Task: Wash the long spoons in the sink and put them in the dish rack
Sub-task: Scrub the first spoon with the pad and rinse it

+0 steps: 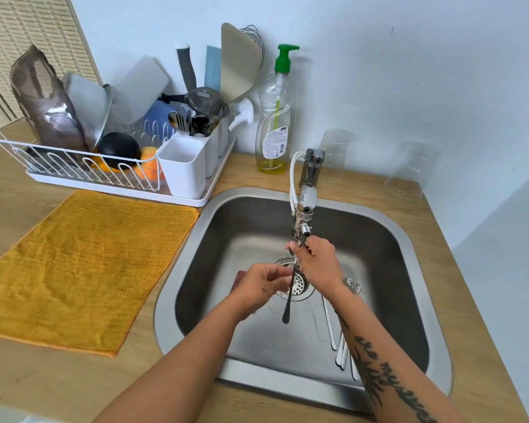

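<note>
The right hand (313,264) is closed on the bowl end of a long spoon (290,288) just under the tap (303,221), the handle hanging down toward the wearer; the left hand (261,285) pinches or rubs the shaft just beside it, fingers narrowly curled. More spoons (333,331) lie on the sink (409,239) floor under the right forearm, and the rack (83,169) stands well off beyond the left hand. The likeliest slip, I judge, is the wet spoon sliding out of a light two-finger hold and dropping onto the drain (300,283) below, or the right forearm knocking the waiting spoons. Whether water is running cannot be made out. The spoon's bowl is hidden inside the right hand, a reddish thing (238,277) is mostly covered by the left, and the spare spoons' count is unclear behind the arm.
</note>
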